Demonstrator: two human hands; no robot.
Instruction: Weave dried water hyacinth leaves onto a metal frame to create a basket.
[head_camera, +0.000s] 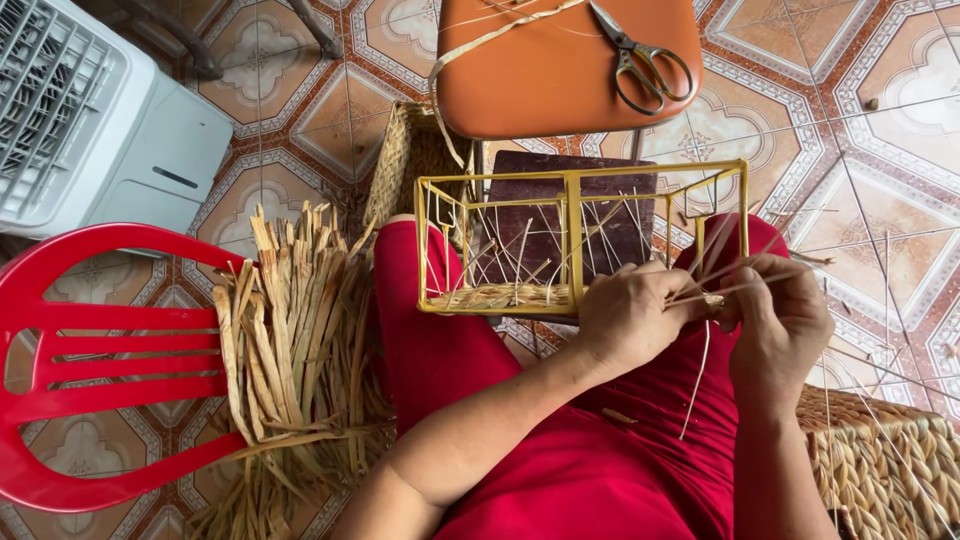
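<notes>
Thin strands (520, 250) crisscross the yellow wire frame (572, 235), blocking entry through its sides

The left hand (630, 315) covers the near right corner of the yellow wire frame (572, 240), so where the fibre strands (740, 275) meet the wire cannot be seen. The fingers of the right hand (780, 320) curl inward, hiding their tips and what they pinch. The woven basket (880, 465) runs off the bottom right edge. The red plastic chair (100, 350) is cut by the left edge, the white appliance (90, 120) by the top left corner. The orange stool seat (560, 65) loses its far side past the top edge, and a second woven piece (410, 160) lies partly under it. The bundle of dried reeds (290, 350) runs out at the bottom.
</notes>
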